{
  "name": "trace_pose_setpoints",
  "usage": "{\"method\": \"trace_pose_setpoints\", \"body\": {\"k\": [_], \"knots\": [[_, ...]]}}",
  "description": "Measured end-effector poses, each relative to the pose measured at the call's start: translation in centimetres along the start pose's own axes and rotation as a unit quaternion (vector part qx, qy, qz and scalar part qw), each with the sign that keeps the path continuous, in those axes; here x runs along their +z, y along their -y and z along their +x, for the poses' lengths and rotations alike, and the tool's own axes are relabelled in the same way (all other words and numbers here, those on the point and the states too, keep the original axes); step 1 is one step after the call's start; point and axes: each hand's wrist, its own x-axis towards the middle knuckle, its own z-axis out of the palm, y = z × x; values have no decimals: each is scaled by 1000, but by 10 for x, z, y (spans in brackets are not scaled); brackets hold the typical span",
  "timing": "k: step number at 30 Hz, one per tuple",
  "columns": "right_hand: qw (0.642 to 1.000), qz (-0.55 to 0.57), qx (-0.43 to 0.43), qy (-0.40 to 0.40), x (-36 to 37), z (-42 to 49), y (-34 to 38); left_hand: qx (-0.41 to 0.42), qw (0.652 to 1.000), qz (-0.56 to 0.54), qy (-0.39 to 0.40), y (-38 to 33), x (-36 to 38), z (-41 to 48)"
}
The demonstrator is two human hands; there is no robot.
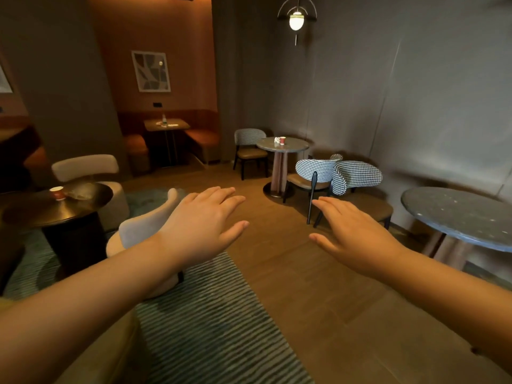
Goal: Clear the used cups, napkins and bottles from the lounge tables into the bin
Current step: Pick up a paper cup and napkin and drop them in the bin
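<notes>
My left hand (205, 223) and my right hand (352, 231) reach forward over the wooden floor, palms down, fingers straight, holding nothing. A red paper cup (57, 193) stands on the dark round table (33, 214) at the left, with a crumpled clear wrapper (80, 191) beside it. Another red cup (282, 140) and a small white item (276, 139) sit on the grey round table (293, 147) across the room. A bottle (164, 119) and white napkins (173, 125) lie on the booth table (155, 127) at the back. No bin is in view.
Houndstooth chairs (338, 173) ring the far round table. A cream armchair (88, 167) and a beige chair (149, 225) flank the dark table on a striped rug (216, 322). A second grey round table (460, 217) stands at the right, near the wall.
</notes>
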Motion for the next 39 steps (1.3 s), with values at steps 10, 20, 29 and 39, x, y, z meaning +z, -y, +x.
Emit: {"method": "trace_pose_setpoints", "body": {"k": [10, 20, 29, 39], "knots": [[1000, 3, -21, -18, 65, 245, -119, -12, 999, 31, 16, 72, 90, 242], [998, 20, -62, -13, 115, 477, -175, -20, 1000, 3, 23, 169, 156, 427], [999, -2, -49, -25, 181, 683, -216, 38, 999, 24, -2, 293, 235, 609], [998, 48, 30, -24, 232, 876, -283, 45, 999, -27, 2, 393, 316, 836]]}}
